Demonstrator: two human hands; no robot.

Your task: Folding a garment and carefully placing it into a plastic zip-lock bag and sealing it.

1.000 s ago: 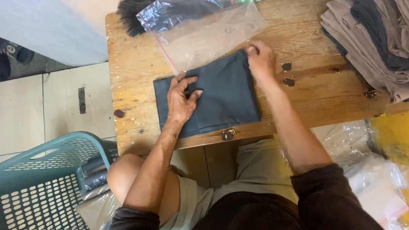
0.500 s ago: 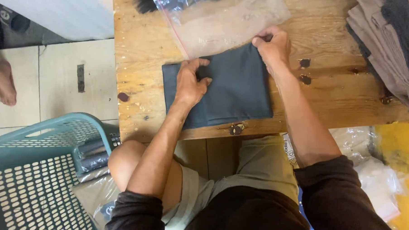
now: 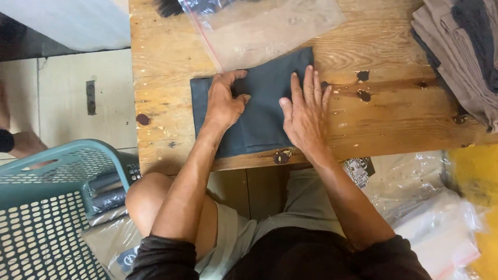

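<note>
A folded dark grey cloth (image 3: 261,98) lies flat on the wooden table (image 3: 370,125) near its front edge. My left hand (image 3: 224,99) rests on the cloth's left part, fingers curled against the fabric. On the cloth's right edge my right hand (image 3: 306,111) lies flat with fingers spread, partly on the wood. Neither hand grips anything. A clear plastic zip bag (image 3: 261,23) lies just beyond the cloth and overlaps its far edge.
A stack of folded grey and beige cloths (image 3: 469,49) sits at the table's right end. A teal plastic basket (image 3: 42,219) stands on the floor at left, with packed bags beside it. More clear bags (image 3: 428,216) lie at lower right. Another person's foot (image 3: 0,118) is at far left.
My right hand left the cloth's far right corner and now lies flat on its right edge. The left hand stays on the cloth. The view has shifted slightly.
</note>
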